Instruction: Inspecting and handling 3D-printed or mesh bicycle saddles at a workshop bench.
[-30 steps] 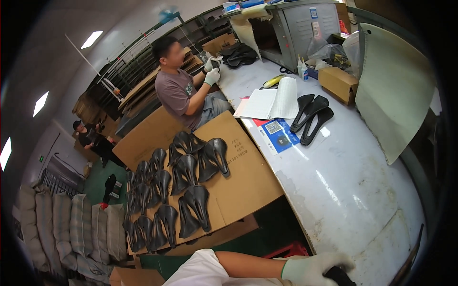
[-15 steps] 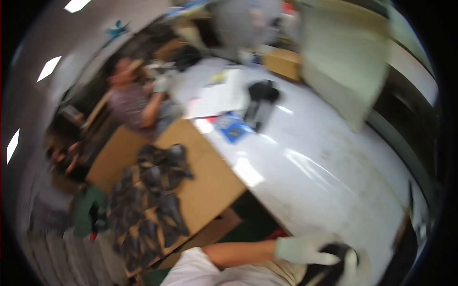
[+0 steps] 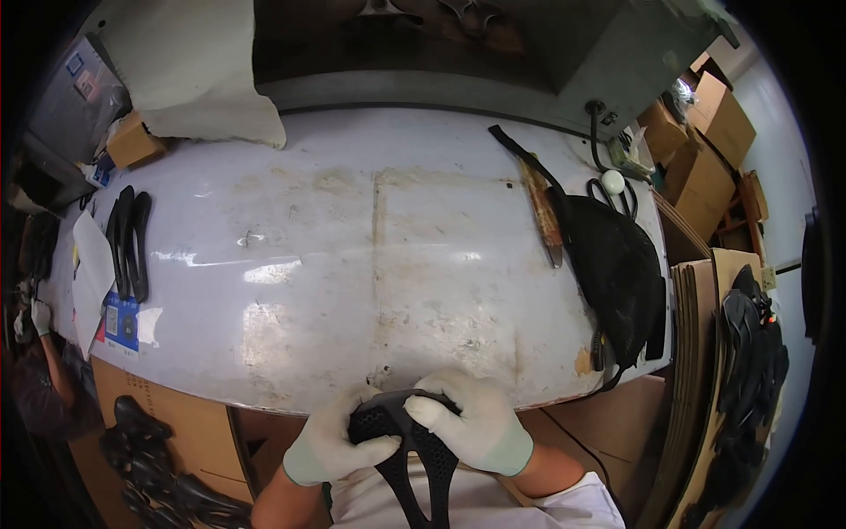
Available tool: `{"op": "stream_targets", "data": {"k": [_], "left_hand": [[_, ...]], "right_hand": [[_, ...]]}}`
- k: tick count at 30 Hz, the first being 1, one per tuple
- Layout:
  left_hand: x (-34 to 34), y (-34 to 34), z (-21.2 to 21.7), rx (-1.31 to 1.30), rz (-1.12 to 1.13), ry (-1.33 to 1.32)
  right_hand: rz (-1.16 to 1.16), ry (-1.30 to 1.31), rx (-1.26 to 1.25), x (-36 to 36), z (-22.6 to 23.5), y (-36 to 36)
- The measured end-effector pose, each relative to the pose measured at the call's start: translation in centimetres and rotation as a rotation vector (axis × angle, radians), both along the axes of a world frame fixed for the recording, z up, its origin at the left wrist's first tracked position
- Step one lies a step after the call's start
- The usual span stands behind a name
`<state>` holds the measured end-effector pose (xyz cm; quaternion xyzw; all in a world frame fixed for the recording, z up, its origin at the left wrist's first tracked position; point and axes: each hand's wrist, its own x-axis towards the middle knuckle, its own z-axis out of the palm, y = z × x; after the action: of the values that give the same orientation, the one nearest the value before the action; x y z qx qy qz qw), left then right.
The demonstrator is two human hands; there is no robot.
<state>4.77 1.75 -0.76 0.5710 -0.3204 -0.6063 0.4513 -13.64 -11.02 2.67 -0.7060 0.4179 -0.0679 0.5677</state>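
Observation:
A black bicycle saddle [image 3: 429,472] with honeycomb-patterned wings and a long central slot is held close to my body, at the table's near edge. Its wide end points away from me, and the narrow part runs down over my white shirt. My left hand [image 3: 338,441], in a white glove, grips the left wing with the thumb on top. Gloved as well, my right hand [image 3: 476,425] is closed round the right wing, thumb pressing near the middle. The fingers under the saddle are hidden.
The white table [image 3: 423,291] bears a black bag [image 3: 612,264], a worn tool [image 3: 542,212] and black curved parts [image 3: 130,242]. Behind stands a grey machine [image 3: 423,93]. Black saddles [image 3: 150,458] lie on cardboard at left; black pieces [image 3: 749,353] lie at right. A co-worker [image 3: 53,379] is far left.
My view has swung from the left side to the front of the table. Both hands still hold the saddle, which now appears centred against my body.

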Motion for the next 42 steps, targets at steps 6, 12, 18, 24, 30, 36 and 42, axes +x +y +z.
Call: {"op": "stream_targets", "data": {"k": [6,12,18,24,30,36,42], "left_hand": [[-0.9,0.3,0.3,0.054,0.056,0.012],[-0.3,0.1,1.6,0.062,0.012,0.008],[0.3,-0.9,3.6,0.086,-0.176,-0.102],[0.1,-0.9,4.3,0.043,-0.257,-0.241],[-0.4,-0.5,4.5,0.043,-0.199,-0.25],[-0.2,-0.1,4.0,-0.052,-0.175,-0.264],[-0.5,-0.1,3.6,-0.053,-0.154,-0.247]], "right_hand": [[-0.008,0.005,0.042,-0.4,0.0,0.3],[0.368,-0.134,0.128,-2.4,-1.1,-2.3],[0.389,-0.077,0.035,-2.5,-1.2,-2.7],[0.384,-0.022,0.047,-2.1,-1.4,-2.7],[0.337,-0.037,0.038,-2.0,-1.5,-2.2],[0.314,0.002,0.132,-1.8,-1.1,-2.0],[0.293,-0.1,0.349,-2.6,-2.6,-2.9]]}}
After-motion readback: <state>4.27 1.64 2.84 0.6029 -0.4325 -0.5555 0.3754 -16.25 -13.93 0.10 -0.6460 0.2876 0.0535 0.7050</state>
